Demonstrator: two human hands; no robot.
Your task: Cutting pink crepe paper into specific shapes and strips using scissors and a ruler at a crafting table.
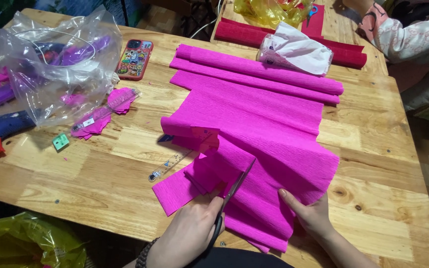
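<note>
Magenta crepe paper under the scissors, 2 hands at work on the desk.

Closed through the black handles, the left hand's (189, 233) grip holds the scissors (234, 191), blades parted and cutting into the near edge of the crepe paper (259, 134), which lies ribbed and creased across the middle of the wooden desk (105, 173), its far end rolled. The right hand (311, 216) lies flat, fingers spread, pinning the sheet's near edge.
</note>
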